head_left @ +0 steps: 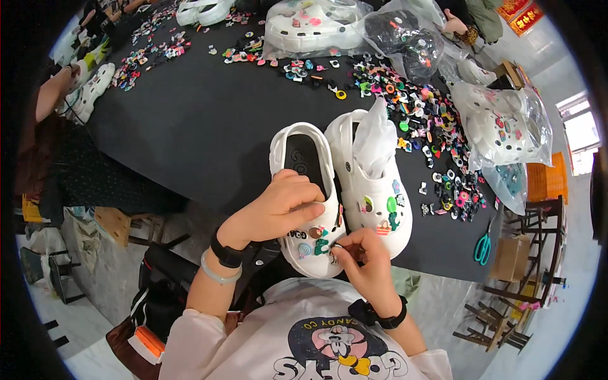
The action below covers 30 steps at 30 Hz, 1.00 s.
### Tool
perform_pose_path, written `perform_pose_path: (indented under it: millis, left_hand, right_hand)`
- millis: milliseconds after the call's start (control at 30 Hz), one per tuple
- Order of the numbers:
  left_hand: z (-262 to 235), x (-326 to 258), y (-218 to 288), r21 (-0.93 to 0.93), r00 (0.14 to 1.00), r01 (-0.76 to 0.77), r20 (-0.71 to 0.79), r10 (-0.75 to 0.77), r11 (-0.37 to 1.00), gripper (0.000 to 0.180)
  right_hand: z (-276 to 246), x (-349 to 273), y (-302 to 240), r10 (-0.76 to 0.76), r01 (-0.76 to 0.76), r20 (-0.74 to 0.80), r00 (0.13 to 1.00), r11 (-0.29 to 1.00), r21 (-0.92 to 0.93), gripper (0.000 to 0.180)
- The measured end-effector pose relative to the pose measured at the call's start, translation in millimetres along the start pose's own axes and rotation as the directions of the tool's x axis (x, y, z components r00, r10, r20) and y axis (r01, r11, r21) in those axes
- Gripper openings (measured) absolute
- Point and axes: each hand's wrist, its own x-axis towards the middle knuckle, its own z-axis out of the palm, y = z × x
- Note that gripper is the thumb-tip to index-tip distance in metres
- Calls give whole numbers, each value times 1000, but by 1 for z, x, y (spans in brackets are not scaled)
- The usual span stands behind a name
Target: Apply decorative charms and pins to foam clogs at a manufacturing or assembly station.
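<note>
A white clog [299,256] with several colourful shoe charms on its toe stands at the black table's near edge. My left hand [278,206] is closed on its upper, with fingertips reaching into the foot opening. At the toe's right side, my right hand [366,258] pinches a small dark shoe charm [337,246] against the clog; the fingers partly hide it. Close on the right stands the matching white clog [370,190], charms on its toe and a crumpled translucent bag [375,139] stuffed in its opening.
Loose charms [437,133] lie scattered along the table's [190,120] right side and far part. Bagged white clogs [503,123] sit at the right, others [310,25] at the back. Teal-handled scissors [482,248] rest near the right edge. Another person's arm [54,95] shows at left.
</note>
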Motion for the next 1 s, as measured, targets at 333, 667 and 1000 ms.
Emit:
perform_pose_path:
  millis: [333,667,1000]
  left_hand:
    - [-3,-6,-10,-155,993,-118,-39,114,981,16]
    - [-2,-5,-18,-205,981,-192,-2,196,960,13]
    - [2,-12,1,-161,963,-136,-255,91,978,8]
  right_hand:
    - [6,5,5,19,-26,51,999,990,137,16]
    - [7,14,-1,194,-205,100,976,972,113,41]
    - [5,9,9,149,-188,153,977,941,283,38]
